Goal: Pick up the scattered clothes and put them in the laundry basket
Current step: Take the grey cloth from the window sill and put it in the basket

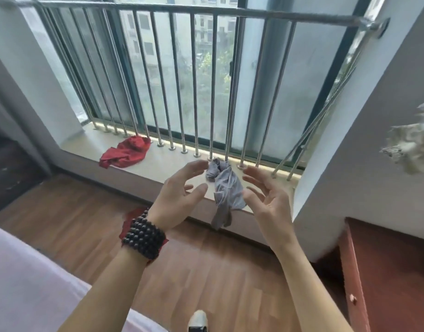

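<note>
Wooden plank floor lies nearest, under both forearms. Left hand and right hand reach forward with fingers spread and empty, flanking the crumpled grey cloth garment draped over the stone windowsill edge, likely to gather it two-handed. Farther left on the sill lies a crumpled red cloth garment; no basket shows.

soft, even daylight comes in through the window behind the metal railing, leaving the scene moderately bright with a cool grey cast. a thin warm strip of light glows along the base of the bars on the windowsill. shadows are faint and diffuse on the wooden floor. the wide lens bends the top rail and walls outward toward the edges. the pale patterned cloth at the right edge is smeared with motion blur, and overall detail is slightly soft.
</note>
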### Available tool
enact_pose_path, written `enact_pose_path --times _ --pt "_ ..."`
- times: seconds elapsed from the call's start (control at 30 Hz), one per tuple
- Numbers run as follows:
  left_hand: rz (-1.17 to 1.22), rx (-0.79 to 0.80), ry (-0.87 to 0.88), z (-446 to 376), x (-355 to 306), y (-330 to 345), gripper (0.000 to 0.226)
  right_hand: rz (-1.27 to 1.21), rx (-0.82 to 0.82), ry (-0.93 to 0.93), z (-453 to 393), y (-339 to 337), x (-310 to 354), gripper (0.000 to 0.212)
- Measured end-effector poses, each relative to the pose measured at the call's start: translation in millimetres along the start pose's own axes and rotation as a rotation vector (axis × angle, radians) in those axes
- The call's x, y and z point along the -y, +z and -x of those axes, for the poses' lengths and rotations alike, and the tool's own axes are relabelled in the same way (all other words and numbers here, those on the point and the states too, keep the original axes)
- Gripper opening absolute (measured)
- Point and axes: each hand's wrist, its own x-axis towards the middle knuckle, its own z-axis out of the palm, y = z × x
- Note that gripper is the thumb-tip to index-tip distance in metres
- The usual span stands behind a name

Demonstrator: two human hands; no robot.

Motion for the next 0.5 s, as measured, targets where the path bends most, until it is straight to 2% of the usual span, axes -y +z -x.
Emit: enact_pose_path --times 0.3,0.5 --pt "0.056 0.055 0.008 -191.9 87.7 -0.5 0.046 0.099 0.003 0.065 -173.9 29.5 -75.8 0.046" --pt "0.061 0.128 -0.005 -283.7 118.5 16.5 0.044 0.072 -0.026 0.107 -253.7 32.5 -116.2 0.045"
